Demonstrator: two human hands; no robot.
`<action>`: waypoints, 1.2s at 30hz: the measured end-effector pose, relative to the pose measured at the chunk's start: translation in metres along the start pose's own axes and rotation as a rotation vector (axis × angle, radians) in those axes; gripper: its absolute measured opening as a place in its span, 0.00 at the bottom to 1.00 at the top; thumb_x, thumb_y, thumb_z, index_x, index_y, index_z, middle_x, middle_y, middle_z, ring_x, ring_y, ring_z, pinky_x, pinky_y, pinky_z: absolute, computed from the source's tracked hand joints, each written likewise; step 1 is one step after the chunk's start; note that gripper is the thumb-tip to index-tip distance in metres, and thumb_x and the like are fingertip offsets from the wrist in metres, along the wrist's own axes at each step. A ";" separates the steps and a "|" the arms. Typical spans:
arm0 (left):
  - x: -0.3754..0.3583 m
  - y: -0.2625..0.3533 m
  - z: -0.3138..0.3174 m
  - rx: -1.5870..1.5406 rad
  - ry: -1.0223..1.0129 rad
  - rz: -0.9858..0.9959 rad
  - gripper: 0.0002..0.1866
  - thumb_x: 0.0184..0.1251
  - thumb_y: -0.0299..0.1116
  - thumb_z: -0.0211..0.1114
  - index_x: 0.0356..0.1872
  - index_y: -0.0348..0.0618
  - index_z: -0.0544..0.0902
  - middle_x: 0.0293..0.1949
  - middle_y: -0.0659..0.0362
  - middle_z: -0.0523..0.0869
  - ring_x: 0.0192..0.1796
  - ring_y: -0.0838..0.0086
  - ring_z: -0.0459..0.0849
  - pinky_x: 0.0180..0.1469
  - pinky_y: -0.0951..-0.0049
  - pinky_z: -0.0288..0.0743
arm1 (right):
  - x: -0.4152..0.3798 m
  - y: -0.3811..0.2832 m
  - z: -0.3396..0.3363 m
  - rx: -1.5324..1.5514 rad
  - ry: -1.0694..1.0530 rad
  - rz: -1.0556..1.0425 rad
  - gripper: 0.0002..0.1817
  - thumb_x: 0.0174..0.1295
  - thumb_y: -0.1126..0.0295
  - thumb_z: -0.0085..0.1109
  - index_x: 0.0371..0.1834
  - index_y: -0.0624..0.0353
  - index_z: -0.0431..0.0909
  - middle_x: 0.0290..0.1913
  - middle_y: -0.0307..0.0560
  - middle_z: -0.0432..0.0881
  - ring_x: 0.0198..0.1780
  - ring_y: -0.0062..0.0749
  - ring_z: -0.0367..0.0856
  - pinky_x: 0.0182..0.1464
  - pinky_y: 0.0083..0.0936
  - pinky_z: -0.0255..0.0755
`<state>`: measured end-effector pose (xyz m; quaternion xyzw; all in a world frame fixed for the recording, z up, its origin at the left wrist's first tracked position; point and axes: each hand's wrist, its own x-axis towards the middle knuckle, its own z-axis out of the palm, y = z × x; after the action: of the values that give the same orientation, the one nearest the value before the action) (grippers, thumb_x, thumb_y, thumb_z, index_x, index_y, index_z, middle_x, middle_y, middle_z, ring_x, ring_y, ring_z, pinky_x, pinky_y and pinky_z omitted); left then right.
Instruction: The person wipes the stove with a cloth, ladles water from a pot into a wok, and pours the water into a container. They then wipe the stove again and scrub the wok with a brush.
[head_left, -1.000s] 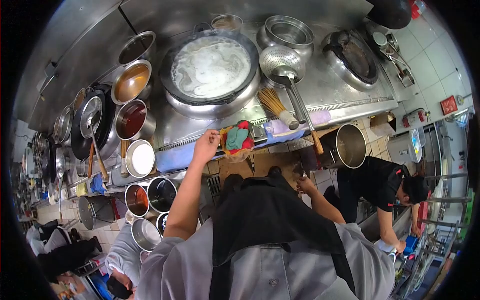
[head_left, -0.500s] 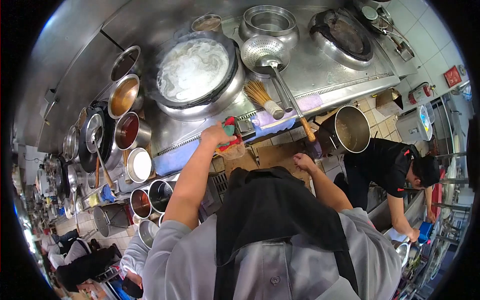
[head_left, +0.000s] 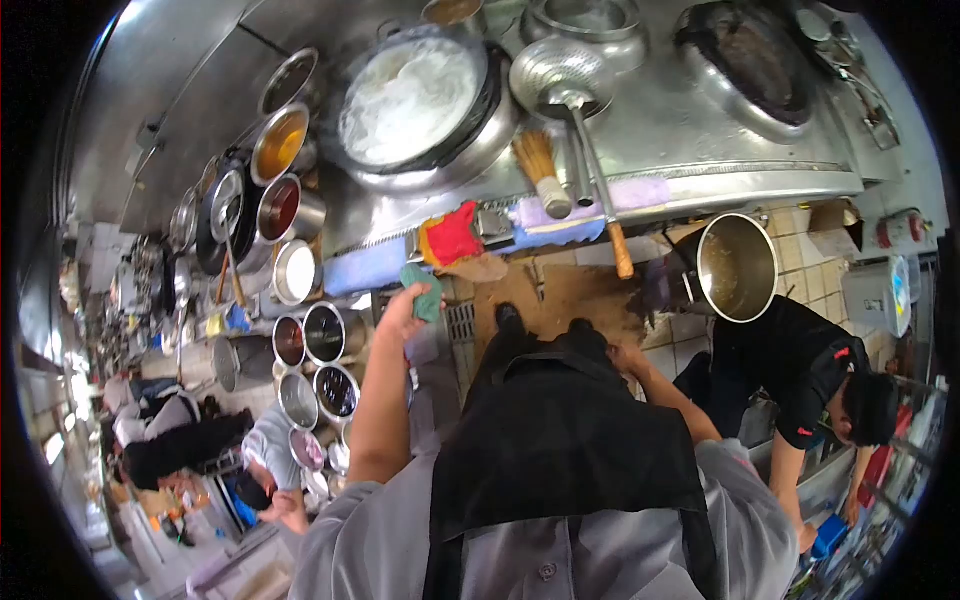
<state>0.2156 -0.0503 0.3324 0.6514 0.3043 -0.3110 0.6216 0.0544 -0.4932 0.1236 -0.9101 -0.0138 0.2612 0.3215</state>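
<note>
My left hand [head_left: 402,312] is closed around a green cloth [head_left: 424,292], held in front of the stove's edge. A red and yellow cloth [head_left: 452,236] lies on that edge, just beyond the hand. My right hand [head_left: 627,360] hangs low beside my black apron [head_left: 570,440]. Its fingers are curled in, slightly blurred, and I see nothing in them. On the stove, a wok [head_left: 412,100] holds whitish, foamy liquid. To its right are a perforated strainer [head_left: 562,75] with a wooden-handled ladle [head_left: 600,180] resting in it, and a bamboo brush [head_left: 542,172].
A deep pot [head_left: 738,268] stands right of the stove front. Several metal containers, one with red sauce [head_left: 280,208], line the left side. A co-worker in black [head_left: 790,365] bends down at the right; other people are at the lower left. Cardboard [head_left: 570,300] covers the floor.
My left hand has drawn back from the stove edge with the green cloth, leaving the red and yellow cloth there. My right hand has lowered toward the apron. The view has shifted.
</note>
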 end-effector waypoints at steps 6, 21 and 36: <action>-0.089 -0.076 0.030 -0.880 -0.074 0.106 0.20 0.63 0.49 0.56 0.47 0.44 0.75 0.39 0.54 0.81 0.36 0.68 0.80 0.39 0.68 0.76 | 0.062 -0.214 -0.077 0.187 0.029 -0.592 0.13 0.60 0.66 0.51 0.46 0.58 0.74 0.40 0.53 0.76 0.43 0.49 0.75 0.44 0.38 0.70; -0.125 -0.150 0.005 -1.144 -0.065 -0.041 0.19 0.61 0.42 0.58 0.50 0.45 0.72 0.35 0.56 0.80 0.32 0.69 0.79 0.37 0.67 0.74 | 0.212 -0.360 -0.019 -0.581 0.298 -0.439 0.47 0.54 0.49 0.57 0.71 0.55 0.44 0.72 0.51 0.47 0.72 0.46 0.44 0.70 0.50 0.38; -0.082 -0.123 -0.059 -1.053 -0.170 0.012 0.18 0.61 0.44 0.59 0.43 0.40 0.73 0.34 0.55 0.80 0.31 0.70 0.79 0.35 0.70 0.75 | 0.194 -0.357 -0.052 0.837 0.373 0.041 0.15 0.67 0.63 0.45 0.47 0.64 0.71 0.33 0.47 0.79 0.30 0.33 0.80 0.30 0.31 0.74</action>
<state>0.0699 0.0134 0.3221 0.2254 0.3641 -0.1645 0.8886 0.2979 -0.2030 0.2792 -0.7333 0.1690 0.0822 0.6534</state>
